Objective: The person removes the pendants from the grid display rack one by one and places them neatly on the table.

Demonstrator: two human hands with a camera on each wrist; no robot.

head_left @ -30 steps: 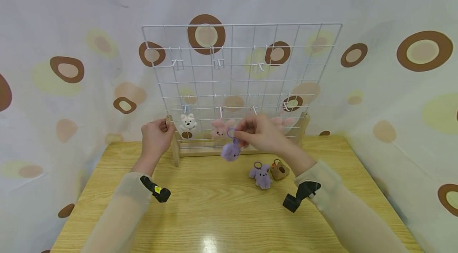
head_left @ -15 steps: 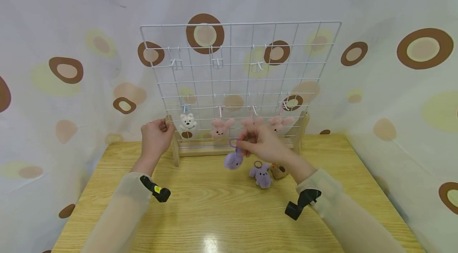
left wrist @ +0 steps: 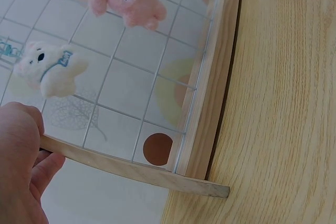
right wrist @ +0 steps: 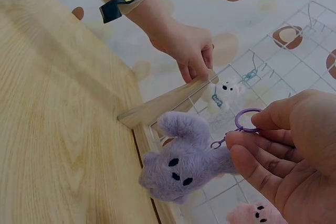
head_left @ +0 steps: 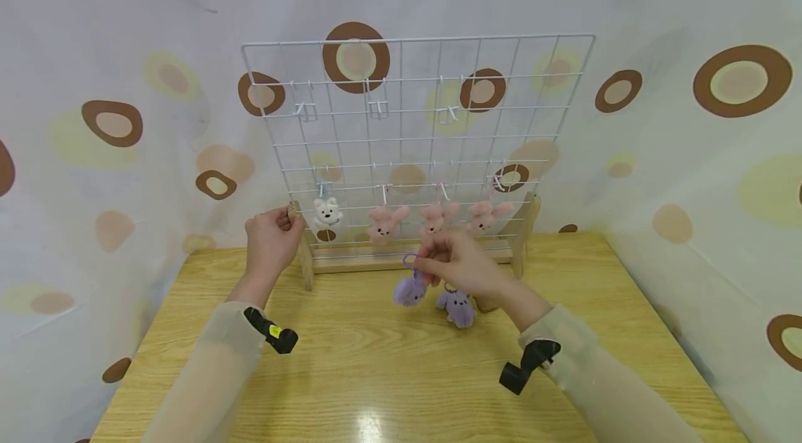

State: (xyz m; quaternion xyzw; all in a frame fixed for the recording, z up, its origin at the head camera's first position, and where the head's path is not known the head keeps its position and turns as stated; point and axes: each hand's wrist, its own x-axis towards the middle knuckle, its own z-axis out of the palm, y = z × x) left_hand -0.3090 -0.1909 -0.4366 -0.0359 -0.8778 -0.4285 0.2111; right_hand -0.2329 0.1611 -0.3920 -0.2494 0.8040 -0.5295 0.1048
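Observation:
My left hand (head_left: 273, 241) grips the top of the left wooden post (left wrist: 131, 169) of a white wire grid rack (head_left: 401, 143). With thumb and fingers, my right hand (head_left: 460, 263) pinches the purple ring of a purple plush bunny keychain (right wrist: 184, 166), which dangles in front of the rack's base. Behind it, a white plush keychain (head_left: 327, 213) and several pink bunny keychains, one at the left (head_left: 383, 226), hang from the lower hooks. Another purple plush keychain (head_left: 459, 308) lies on the table just below my right hand. The brown plush beside it is mostly hidden by that hand.
Three bare white hooks, the middle one (head_left: 379, 109) among them, sit on the grid's upper part. The rack stands at the back of a wooden table (head_left: 351, 373), close to a patterned curtain (head_left: 664, 164).
My right hand has lowered the purple bunny keychain and drawn it slightly right, away from the hanging pink bunnies. It now covers most of the brown plush. My left hand stays on the post.

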